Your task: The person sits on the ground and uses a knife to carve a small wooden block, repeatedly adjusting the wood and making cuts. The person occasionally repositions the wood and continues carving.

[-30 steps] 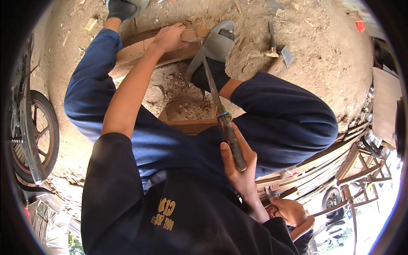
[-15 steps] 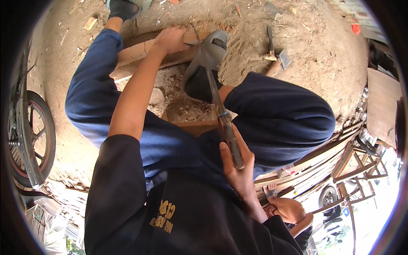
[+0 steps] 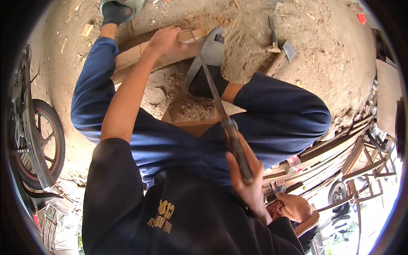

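My right hand (image 3: 248, 183) is wrapped round the handle of a handsaw (image 3: 219, 104), low in front of my body. The narrow blade slants up and left to a piece of wood (image 3: 185, 35), its far end lying across the wood beside my left hand. My left hand (image 3: 165, 41) is closed over that wood, pressing it on a longer wooden beam (image 3: 159, 63) on the ground. My right foot, in a grey slipper (image 3: 212, 52), rests against the wood just right of the blade. The exact contact of the teeth is too small to tell.
A chisel-like tool (image 3: 272, 32) and a hatchet-like tool (image 3: 289, 51) lie on the dirt to the right. A motorbike wheel (image 3: 49, 144) stands at the left. Planks (image 3: 314, 163) are stacked at the lower right, with another person's leg (image 3: 295, 206) beside them.
My right hand has drawn the saw back toward my body, down and to the right. My left hand stays on the wood. The whole view has shifted slightly.
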Demonstrator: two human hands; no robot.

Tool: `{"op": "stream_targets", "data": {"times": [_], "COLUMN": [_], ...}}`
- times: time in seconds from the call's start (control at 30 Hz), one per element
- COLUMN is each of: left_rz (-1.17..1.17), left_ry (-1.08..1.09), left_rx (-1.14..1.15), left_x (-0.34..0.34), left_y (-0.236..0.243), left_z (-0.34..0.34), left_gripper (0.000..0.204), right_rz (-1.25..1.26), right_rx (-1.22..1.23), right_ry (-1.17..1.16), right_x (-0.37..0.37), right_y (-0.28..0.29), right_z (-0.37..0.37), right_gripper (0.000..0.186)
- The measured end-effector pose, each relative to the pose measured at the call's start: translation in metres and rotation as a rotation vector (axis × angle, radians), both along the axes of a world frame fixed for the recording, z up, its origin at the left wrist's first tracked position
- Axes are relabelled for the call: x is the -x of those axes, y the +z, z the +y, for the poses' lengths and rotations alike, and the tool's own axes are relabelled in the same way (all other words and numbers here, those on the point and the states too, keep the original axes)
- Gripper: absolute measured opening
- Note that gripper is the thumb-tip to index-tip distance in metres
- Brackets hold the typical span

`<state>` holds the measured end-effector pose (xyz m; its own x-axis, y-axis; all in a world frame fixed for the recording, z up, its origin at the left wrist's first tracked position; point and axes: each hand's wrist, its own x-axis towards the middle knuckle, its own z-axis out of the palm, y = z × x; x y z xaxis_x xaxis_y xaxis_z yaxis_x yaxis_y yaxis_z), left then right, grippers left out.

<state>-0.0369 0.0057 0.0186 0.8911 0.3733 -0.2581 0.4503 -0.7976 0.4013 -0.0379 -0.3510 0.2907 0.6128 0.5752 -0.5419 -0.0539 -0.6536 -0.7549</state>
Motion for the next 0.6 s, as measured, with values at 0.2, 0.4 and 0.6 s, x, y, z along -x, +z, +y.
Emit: {"op": "stream_targets", "data": {"times": [0.2, 0.4, 0.6], "left_rz": [-0.014, 0.019, 0.049], "left_ry": [-0.014, 0.037, 0.002], "left_rx": [-0.059, 0.003, -0.024], "left_x": [0.004, -0.006, -0.006], "left_y": [-0.003, 0.006, 0.015], "left_z": [-0.014, -0.003, -0.008], "left_gripper": [0.049, 0.05, 0.048], "right_rz": [-0.055, -0.05, 0.046], "right_rx": [-0.045, -0.062, -0.032], "right_ry": [0.042, 0.008, -0.051], "right_x": [0.004, -0.007, -0.003], "right_y": [0.003, -0.008, -0.011], "right_z": [-0.018, -0.012, -0.007], "right_gripper": [0.052, 0.052, 0.053]}}
